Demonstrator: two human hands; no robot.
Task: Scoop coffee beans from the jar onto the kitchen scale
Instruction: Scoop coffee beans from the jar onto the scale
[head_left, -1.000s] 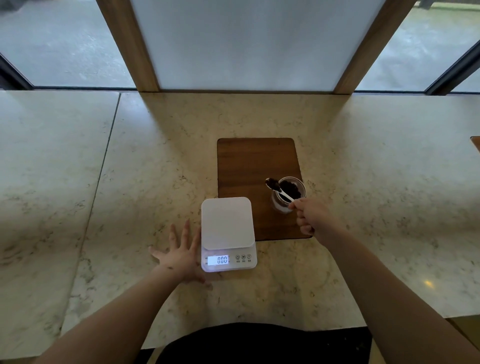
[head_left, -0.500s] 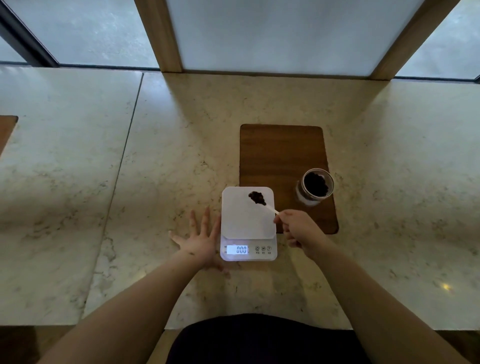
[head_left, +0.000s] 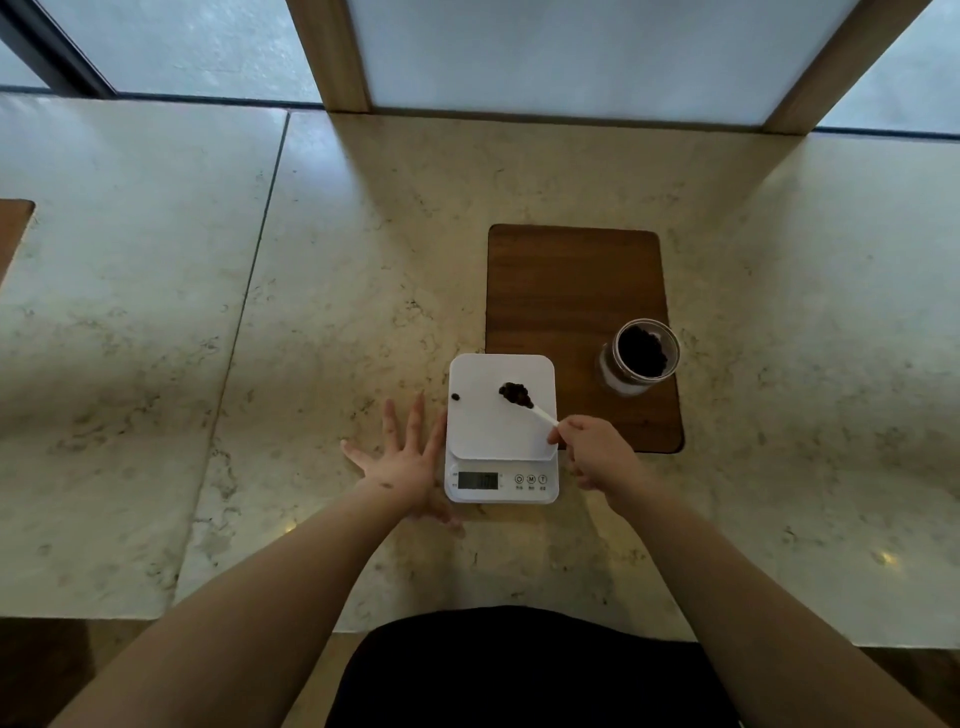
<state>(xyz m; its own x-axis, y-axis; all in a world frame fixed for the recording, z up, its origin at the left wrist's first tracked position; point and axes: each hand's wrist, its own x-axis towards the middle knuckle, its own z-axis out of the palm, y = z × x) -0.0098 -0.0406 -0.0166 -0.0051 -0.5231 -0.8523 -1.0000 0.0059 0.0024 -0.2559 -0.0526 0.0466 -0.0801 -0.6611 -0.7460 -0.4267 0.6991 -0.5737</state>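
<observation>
Head cam: right hand (head_left: 597, 452) fingers pinch the spoon (head_left: 524, 402), beans at 10 o'clock over the scale (head_left: 501, 431); left hand (head_left: 402, 462) splayed flat.

Counts, head view. Scales: one (head_left: 501, 410), white, with one display and three round buttons. Jars: one (head_left: 641, 356), open, dark beans inside. Spoons: one (head_left: 524, 401), loaded with beans; number of beans in it can't be told. Loose beans on the scale plate: one (head_left: 455, 397). Wooden boards: one full (head_left: 571, 291), plus a corner of a second (head_left: 13, 228) at the left edge. Hands: two, left (head_left: 402, 465) and right (head_left: 597, 452).
</observation>
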